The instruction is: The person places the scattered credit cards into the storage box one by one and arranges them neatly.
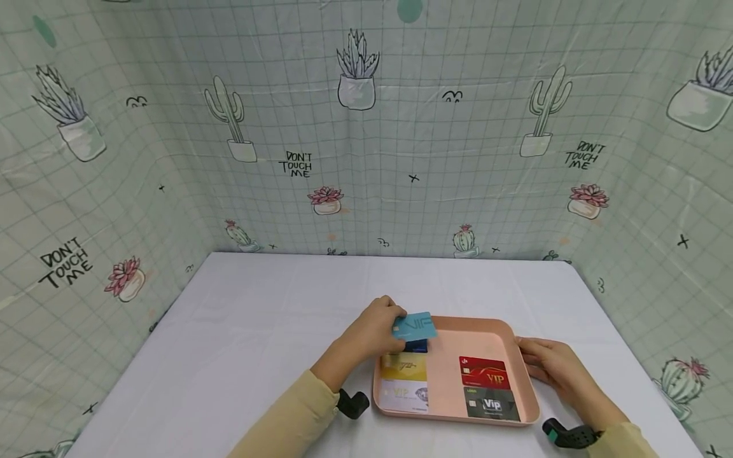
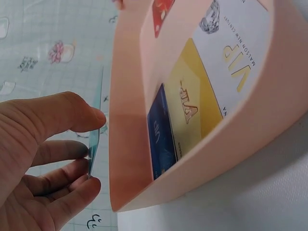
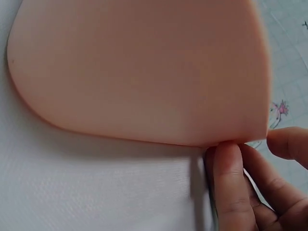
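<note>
My left hand (image 1: 380, 323) pinches a light blue VIP card (image 1: 415, 326) between thumb and fingers, tilted over the far left corner of the pink tray (image 1: 443, 369). In the left wrist view the card (image 2: 95, 139) shows nearly edge-on beside the tray wall. Beneath it a dark blue card (image 2: 161, 137) lies in the tray, partly hidden in the head view. Nearer come a yellow card (image 1: 403, 367) and a white VIP card (image 1: 403, 395). My right hand (image 1: 552, 366) touches the tray's right wall from outside, its fingertips (image 3: 227, 153) right at the edge.
On the tray's right side a red VIP card (image 1: 484, 373) lies above a dark grey Vip card (image 1: 491, 403). The tray stands on a white-covered table (image 1: 275, 318). Patterned cloth (image 1: 401, 159) encloses the back and sides.
</note>
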Demonstrator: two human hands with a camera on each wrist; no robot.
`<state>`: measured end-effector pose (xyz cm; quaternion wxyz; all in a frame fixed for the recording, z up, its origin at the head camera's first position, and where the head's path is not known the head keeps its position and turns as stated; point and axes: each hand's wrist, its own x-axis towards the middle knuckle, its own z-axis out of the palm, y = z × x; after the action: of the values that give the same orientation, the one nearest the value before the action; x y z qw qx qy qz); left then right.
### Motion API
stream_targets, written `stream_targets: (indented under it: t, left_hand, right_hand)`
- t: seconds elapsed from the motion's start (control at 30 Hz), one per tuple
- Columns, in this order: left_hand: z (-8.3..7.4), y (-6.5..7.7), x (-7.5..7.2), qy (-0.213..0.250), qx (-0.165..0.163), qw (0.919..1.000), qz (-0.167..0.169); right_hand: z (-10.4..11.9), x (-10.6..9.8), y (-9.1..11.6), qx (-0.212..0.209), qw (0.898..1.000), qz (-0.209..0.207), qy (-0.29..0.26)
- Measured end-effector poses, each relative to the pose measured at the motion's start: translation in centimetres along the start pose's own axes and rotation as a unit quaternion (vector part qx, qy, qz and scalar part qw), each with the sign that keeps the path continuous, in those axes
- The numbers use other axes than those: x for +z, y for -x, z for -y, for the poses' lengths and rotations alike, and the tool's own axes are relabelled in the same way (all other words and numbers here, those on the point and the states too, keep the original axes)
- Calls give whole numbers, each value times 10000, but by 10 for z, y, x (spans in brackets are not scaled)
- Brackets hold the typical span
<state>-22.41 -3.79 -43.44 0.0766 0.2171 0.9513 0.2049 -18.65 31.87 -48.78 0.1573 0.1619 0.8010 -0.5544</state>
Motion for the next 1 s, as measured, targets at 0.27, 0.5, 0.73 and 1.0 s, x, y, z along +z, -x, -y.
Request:
stream_targets:
  t: [0.27,0.5,0.73,1.0]
  left_hand:
    - [-1,0,4,-28,49,10000,-15]
    - [-9,-3,4,-94,223,9997,97]
    - [-13,-9,11,-196,332,9990,224]
    - [-19,-13,17,-324,365,9984,294]
  right_hand:
    - [3,-3,7,-147,9994,-31,-305]
    - [5,-3,9,-319,9985,-286,-353]
    - [3,-1,9,-441,9978,-362,-324]
    - [3,1,9,-404,9980,-404,-287]
